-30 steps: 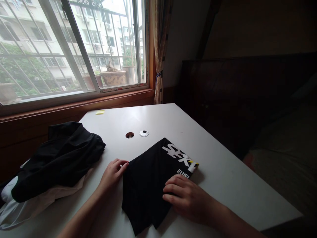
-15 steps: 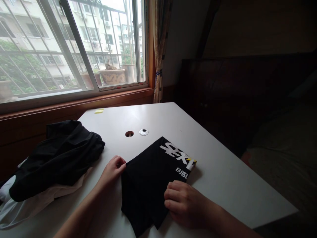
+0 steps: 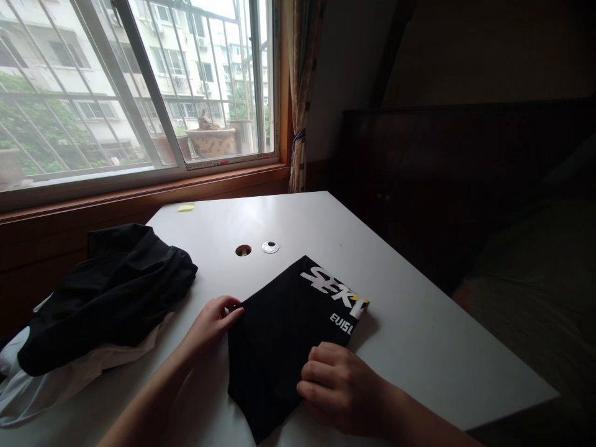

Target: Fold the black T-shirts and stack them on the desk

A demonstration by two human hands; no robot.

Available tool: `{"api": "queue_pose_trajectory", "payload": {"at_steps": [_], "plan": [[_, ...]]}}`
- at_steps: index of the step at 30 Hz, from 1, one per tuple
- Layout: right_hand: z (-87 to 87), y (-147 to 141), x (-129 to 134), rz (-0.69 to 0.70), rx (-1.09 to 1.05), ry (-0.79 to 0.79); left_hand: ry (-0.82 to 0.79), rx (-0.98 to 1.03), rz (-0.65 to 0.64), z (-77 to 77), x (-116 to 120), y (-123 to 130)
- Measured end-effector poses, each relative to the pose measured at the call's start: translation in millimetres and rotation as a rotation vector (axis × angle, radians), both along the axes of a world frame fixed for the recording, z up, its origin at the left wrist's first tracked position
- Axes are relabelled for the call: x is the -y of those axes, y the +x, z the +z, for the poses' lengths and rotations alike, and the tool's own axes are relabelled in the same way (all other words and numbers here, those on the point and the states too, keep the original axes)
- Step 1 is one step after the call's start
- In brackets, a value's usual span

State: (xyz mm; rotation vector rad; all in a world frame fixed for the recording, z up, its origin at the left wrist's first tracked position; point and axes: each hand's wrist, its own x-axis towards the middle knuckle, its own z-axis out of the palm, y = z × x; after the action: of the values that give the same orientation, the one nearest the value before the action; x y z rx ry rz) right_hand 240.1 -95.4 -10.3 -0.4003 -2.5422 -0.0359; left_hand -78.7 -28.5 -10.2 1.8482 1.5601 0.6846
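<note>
A black T-shirt (image 3: 274,335) lies folded into a narrow shape on the white table (image 3: 391,298). White lettering and a bit of yellow show at its far right end. The thumb and fingers of my left hand (image 3: 218,320) pinch its upper left edge. On its lower right side, my right hand (image 3: 344,385) is closed with curled fingers on the cloth. The fingertips of my right hand are partly hidden, and so is the cloth beneath them.
Crumpled black clothing (image 3: 116,285) lies over white fabric (image 3: 60,391) on the table's left. Beyond the shirt are a round cable hole (image 3: 243,251) and its cover (image 3: 270,247). A yellow sticker (image 3: 186,207) marks the far edge, near the window (image 3: 218,161).
My right hand has moved slightly left and down, taking the shirt's lower right edge inward, so its lower corner no longer shows. My left hand has shifted slightly right along the edge.
</note>
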Motion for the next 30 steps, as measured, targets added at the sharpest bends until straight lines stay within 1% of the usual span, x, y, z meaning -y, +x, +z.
{"api": "queue_pose_trajectory", "payload": {"at_steps": [4,10,17,22,23,25,28,30], "plan": [[8.7,-3,0,-0.020,-0.104,-0.058,0.005,0.028,0.044,-2.6,0,0],[20.9,-6,1,-0.051,-0.261,-0.043,0.003,0.140,0.053,-3.0,2,-2],[32.7,-13,2,-0.042,-0.323,-0.025,0.053,0.402,0.146,2.7,4,1],[40.4,-23,9,-0.003,-0.294,0.043,0.126,0.613,0.197,13.3,8,-13],[40.4,-26,11,0.011,-0.271,0.053,0.134,0.610,0.184,15.8,9,-18],[38.6,-32,15,0.042,-0.204,0.050,0.101,0.516,0.107,20.3,11,-28],[32.3,-40,20,0.104,-0.060,0.019,0.041,0.235,-0.039,23.3,14,-40],[27.9,-42,19,0.141,0.009,-0.007,0.092,0.068,-0.070,22.1,15,-42]]}}
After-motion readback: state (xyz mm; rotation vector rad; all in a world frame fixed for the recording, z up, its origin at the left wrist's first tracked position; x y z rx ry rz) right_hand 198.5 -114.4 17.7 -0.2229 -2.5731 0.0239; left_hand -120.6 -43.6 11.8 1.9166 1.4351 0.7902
